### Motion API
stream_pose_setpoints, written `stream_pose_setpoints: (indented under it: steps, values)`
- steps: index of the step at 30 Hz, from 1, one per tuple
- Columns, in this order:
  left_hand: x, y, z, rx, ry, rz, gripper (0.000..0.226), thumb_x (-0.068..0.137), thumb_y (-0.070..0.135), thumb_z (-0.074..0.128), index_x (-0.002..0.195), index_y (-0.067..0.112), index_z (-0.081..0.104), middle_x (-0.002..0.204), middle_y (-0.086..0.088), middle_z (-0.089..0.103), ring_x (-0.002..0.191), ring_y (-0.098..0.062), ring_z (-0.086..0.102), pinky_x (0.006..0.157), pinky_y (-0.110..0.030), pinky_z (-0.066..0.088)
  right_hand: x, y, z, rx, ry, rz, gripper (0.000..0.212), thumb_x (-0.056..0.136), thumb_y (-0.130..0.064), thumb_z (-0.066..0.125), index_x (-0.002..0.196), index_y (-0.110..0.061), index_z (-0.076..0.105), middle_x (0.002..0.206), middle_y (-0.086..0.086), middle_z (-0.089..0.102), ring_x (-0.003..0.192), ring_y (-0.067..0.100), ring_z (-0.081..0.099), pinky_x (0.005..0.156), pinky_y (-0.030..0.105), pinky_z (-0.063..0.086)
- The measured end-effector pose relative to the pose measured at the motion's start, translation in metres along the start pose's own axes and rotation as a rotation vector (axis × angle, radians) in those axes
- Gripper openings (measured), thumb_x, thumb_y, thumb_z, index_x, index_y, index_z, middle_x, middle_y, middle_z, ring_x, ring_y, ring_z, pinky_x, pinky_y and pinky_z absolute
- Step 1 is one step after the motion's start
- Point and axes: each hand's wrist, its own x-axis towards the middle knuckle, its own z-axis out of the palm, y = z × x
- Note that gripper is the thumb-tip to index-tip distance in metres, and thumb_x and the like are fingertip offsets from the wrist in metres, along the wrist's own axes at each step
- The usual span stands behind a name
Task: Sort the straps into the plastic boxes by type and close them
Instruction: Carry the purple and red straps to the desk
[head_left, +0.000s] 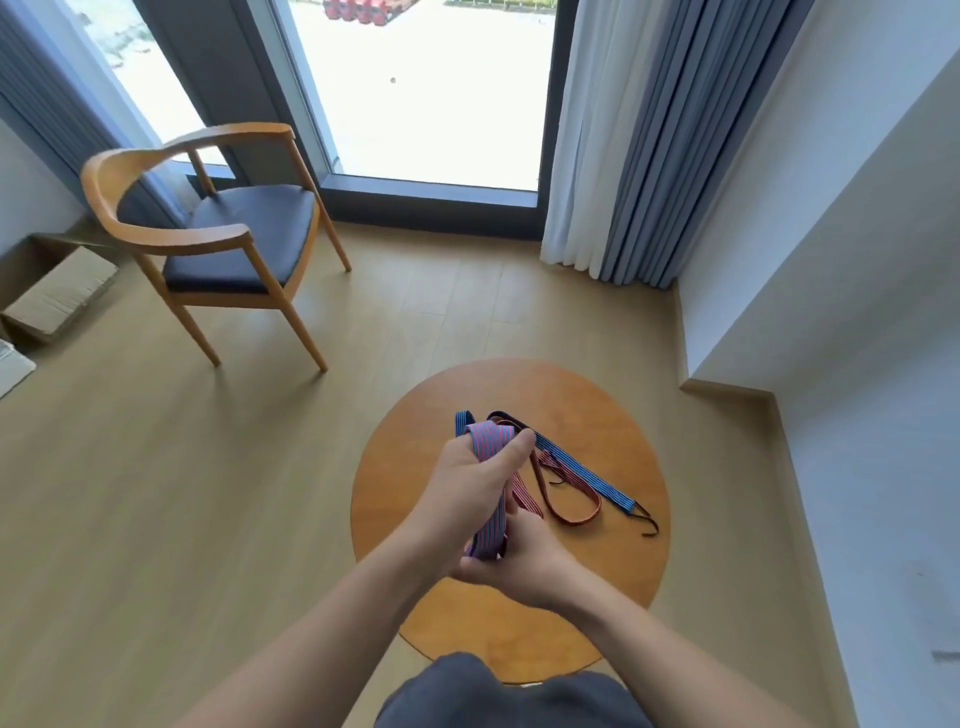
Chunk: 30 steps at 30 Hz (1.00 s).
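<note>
Striped strap (492, 522) in left hand (470, 480)

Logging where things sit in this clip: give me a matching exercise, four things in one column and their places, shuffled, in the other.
Things:
1. purple-and-red striped strap
2. blue-and-black striped strap
3. wooden armchair
4. cardboard box

Places:
A. stands on the floor by the window
B. lies on the round table
C. lies on the floor at the left edge of the view
D. gripped by the left hand and the right hand

Pairs: 1-D, 2-B, 3-A, 4-C
</note>
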Motion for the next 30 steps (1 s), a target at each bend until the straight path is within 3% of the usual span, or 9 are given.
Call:
stream_pose_setpoints:
  steps: [4, 7, 9, 13, 16, 19, 22, 25, 30]
  values:
    - [0.011, 0.004, -0.001, 0.09, 0.064, 0.002, 0.051, 0.09, 0.048, 0.076, 0.071, 0.004, 0.057, 0.066, -0.012, 0.052, 0.064, -0.02, 0.048, 0.065, -0.035, 0.038, 0.005, 0.019, -0.009, 0.124, 0.091, -0.001, 0.025, 0.076, -0.052, 0.071, 0.068, -0.03, 0.061, 0.057, -0.014, 0.057, 0.053, 0.0, 0.046, 0.055, 0.019, 0.035]
    - [0.018, -0.011, -0.013, 0.182, 0.141, -0.284, 0.047, 0.082, 0.062, 0.076, 0.073, 0.016, 0.07, 0.067, 0.0, 0.069, 0.065, -0.018, 0.061, 0.064, -0.031, 0.047, 0.011, 0.03, -0.022, 0.124, 0.135, 0.037, 0.024, 0.079, -0.047, 0.072, 0.066, -0.03, 0.061, 0.059, -0.013, 0.06, 0.056, 0.003, 0.05, 0.059, 0.029, 0.041]
    - [0.018, -0.031, -0.019, 0.231, 0.092, -0.485, 0.065, 0.068, 0.078, 0.077, 0.087, 0.016, 0.072, 0.077, 0.003, 0.074, 0.07, -0.014, 0.064, 0.063, -0.029, 0.051, 0.016, 0.036, -0.028, 0.151, 0.134, 0.086, 0.026, 0.08, -0.041, 0.075, 0.063, -0.027, 0.062, 0.059, -0.011, 0.062, 0.06, 0.007, 0.058, 0.065, 0.032, 0.048]
    - [0.02, -0.066, -0.015, -0.001, -0.141, -0.604, 0.105, 0.043, 0.07, 0.093, 0.121, 0.007, 0.063, 0.111, -0.005, 0.07, 0.1, -0.02, 0.064, 0.086, -0.038, 0.053, 0.019, 0.042, -0.038, 0.091, -0.166, 0.139, 0.022, 0.076, -0.04, 0.074, 0.062, -0.029, 0.061, 0.054, -0.016, 0.055, 0.052, -0.002, 0.051, 0.051, 0.014, 0.04]
    - [0.03, -0.083, -0.002, -0.222, -0.189, -0.648, 0.07, 0.046, 0.031, 0.1, 0.102, 0.006, 0.067, 0.107, -0.017, 0.063, 0.101, -0.028, 0.06, 0.091, -0.041, 0.048, 0.025, 0.048, -0.034, -0.075, -0.377, 0.103, 0.022, 0.07, -0.041, 0.075, 0.071, -0.026, 0.058, 0.07, -0.013, 0.055, 0.067, 0.003, 0.052, 0.061, 0.019, 0.045]
    - [0.041, -0.1, 0.01, -0.379, -0.036, -0.671, 0.038, 0.064, 0.003, 0.09, 0.093, 0.007, 0.065, 0.097, -0.018, 0.069, 0.09, -0.028, 0.071, 0.083, -0.038, 0.059, 0.037, 0.062, -0.041, -0.093, -0.503, 0.081, 0.041, 0.074, -0.044, 0.079, 0.103, -0.022, 0.062, 0.101, -0.008, 0.062, 0.095, 0.009, 0.058, 0.084, 0.022, 0.051]
    - [0.056, -0.112, 0.012, -0.557, 0.192, -0.641, 0.026, 0.075, -0.001, 0.072, 0.09, 0.01, 0.056, 0.076, -0.014, 0.071, 0.072, -0.028, 0.077, 0.068, -0.037, 0.065, 0.056, 0.081, -0.063, -0.148, -0.603, 0.138, 0.037, 0.071, -0.051, 0.083, 0.088, -0.023, 0.066, 0.081, -0.016, 0.062, 0.077, 0.003, 0.056, 0.07, 0.019, 0.047]
    - [0.072, -0.122, 0.003, -0.572, 0.372, -0.647, 0.02, 0.09, 0.0, 0.067, 0.084, 0.014, 0.054, 0.065, -0.006, 0.064, 0.052, -0.017, 0.065, 0.058, -0.037, 0.063, 0.085, 0.11, -0.084, -0.273, -0.308, 0.163, 0.048, 0.066, -0.052, 0.087, 0.104, -0.025, 0.074, 0.096, -0.008, 0.068, 0.092, 0.008, 0.06, 0.077, 0.023, 0.043]
    - [0.078, -0.135, -0.024, -0.458, 0.48, -0.666, 0.021, 0.097, 0.007, 0.067, 0.086, 0.016, 0.052, 0.067, -0.004, 0.062, 0.045, -0.013, 0.057, 0.05, -0.033, 0.059, 0.142, 0.161, -0.101, -0.588, 0.126, 0.384, 0.074, 0.078, -0.063, 0.071, 0.133, -0.017, 0.052, 0.13, 0.011, 0.055, 0.121, 0.03, 0.051, 0.099, 0.041, 0.044]
